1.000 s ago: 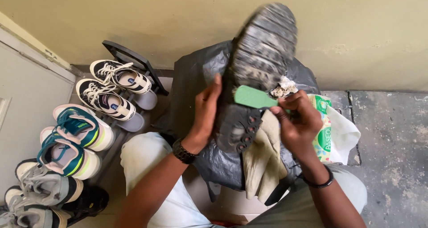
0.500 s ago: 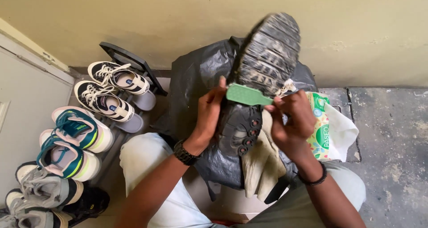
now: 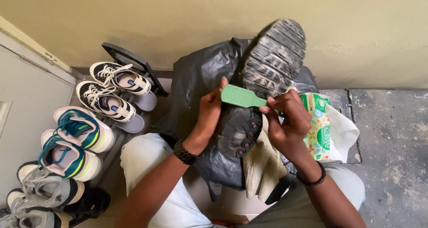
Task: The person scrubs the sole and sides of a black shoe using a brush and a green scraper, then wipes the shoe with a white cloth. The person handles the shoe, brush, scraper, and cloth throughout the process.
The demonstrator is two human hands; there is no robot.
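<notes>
Looking down from my head camera, my left hand (image 3: 209, 116) is closed around the middle of a dark shoe (image 3: 263, 80), turning its muddy, ridged sole up toward me so the grooves are within reach. My right hand (image 3: 285, 125) pinches the handle of a small green brush (image 3: 243, 97) between thumb and fingers, laying it flat across the sole; a scrap of tissue seems tucked in the same grip. The shoe sits over a black plastic bag (image 3: 196, 85) on my lap, probably catching dirt, with a tissue pack (image 3: 323, 130) beside my right hand and sneakers (image 3: 107, 94) lined up along the rack to my left.
</notes>
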